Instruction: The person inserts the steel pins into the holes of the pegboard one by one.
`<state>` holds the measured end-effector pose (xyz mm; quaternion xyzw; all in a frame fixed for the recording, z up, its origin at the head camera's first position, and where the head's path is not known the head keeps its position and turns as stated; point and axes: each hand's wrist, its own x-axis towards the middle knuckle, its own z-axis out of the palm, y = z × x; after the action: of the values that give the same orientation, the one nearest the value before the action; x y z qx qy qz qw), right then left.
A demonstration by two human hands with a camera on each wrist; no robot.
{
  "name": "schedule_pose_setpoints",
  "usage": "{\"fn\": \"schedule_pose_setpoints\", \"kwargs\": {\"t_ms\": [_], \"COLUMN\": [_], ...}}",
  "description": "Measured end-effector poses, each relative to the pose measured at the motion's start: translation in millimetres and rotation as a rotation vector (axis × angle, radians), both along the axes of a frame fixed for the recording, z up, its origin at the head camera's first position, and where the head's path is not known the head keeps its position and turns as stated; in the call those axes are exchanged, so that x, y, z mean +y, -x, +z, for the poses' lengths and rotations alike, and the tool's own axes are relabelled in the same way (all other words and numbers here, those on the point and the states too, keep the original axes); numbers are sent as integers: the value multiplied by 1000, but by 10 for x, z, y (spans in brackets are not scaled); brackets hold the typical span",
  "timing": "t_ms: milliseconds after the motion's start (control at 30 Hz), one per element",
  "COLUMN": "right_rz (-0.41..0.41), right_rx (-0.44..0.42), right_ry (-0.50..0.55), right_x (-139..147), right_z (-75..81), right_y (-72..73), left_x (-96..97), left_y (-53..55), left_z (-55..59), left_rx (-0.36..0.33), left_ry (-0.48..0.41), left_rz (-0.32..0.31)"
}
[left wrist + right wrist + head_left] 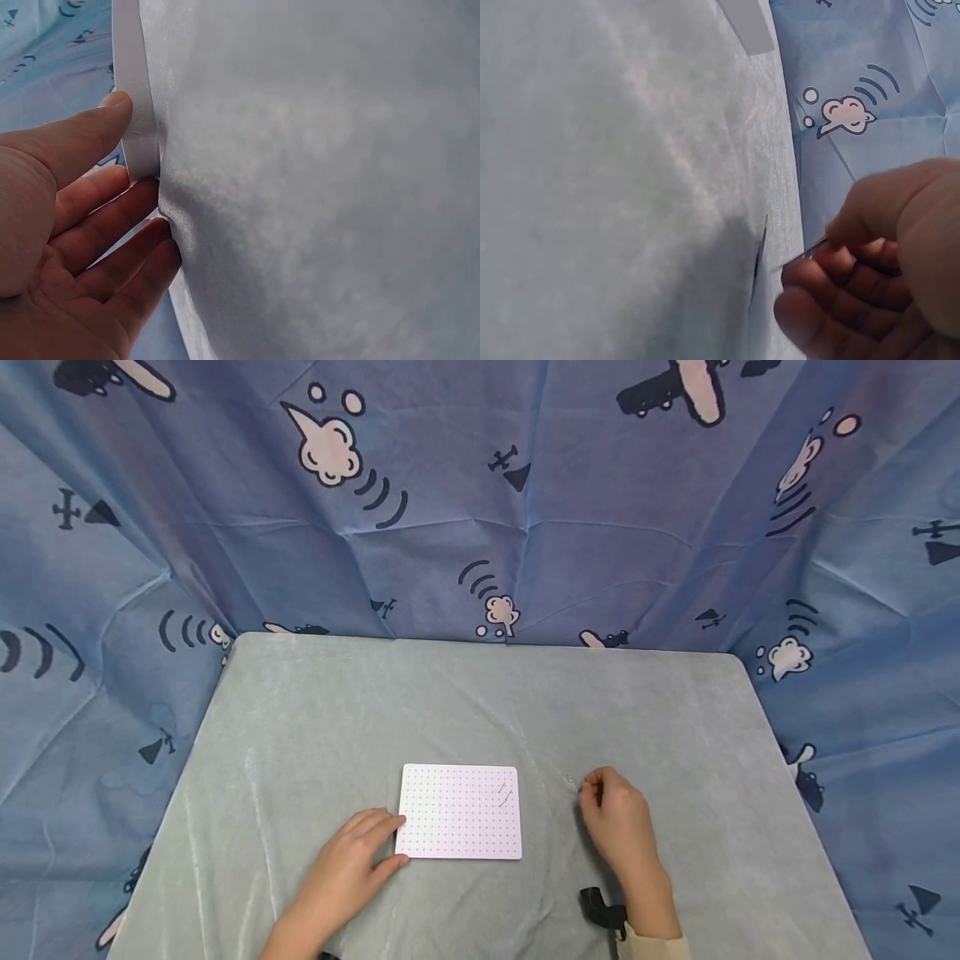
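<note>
Blue cloth [435,452] lines the upper frame, worktop [337,710] below. Left fingers [386,825], apart, touch a board [453,814]; right fingers [592,779] pinch a sliver [793,260].

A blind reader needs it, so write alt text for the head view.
A left hand touches the left edge of a white pegboard, while a right hand, to the right of the board, pinches a thin pin-like piece above a pale gray cloth-covered table. Blue cloud-and-airplane-print fabric hangs behind.
</note>
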<state>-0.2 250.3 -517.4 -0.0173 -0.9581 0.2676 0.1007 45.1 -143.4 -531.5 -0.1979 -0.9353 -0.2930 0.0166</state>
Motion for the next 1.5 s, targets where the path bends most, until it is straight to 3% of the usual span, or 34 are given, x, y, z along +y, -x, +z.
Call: {"fn": "schedule_pose_setpoints", "kwargs": {"t_ms": [333,800,1500], "right_rz": [-1,245,478], "right_rx": [-37,145,145], "right_ry": [170,311,389], "right_x": [-109,-320,-619], "right_z": [99,79,17], "right_y": [-26,-56,-121], "left_x": [-8,-6,-19], "left_y": [-3,-5,-1], "left_z": [-7,2,-11], "left_rx": [8,-6,15], "left_ry": [-5,-5,-4], "left_rz": [-6,1,-12]}}
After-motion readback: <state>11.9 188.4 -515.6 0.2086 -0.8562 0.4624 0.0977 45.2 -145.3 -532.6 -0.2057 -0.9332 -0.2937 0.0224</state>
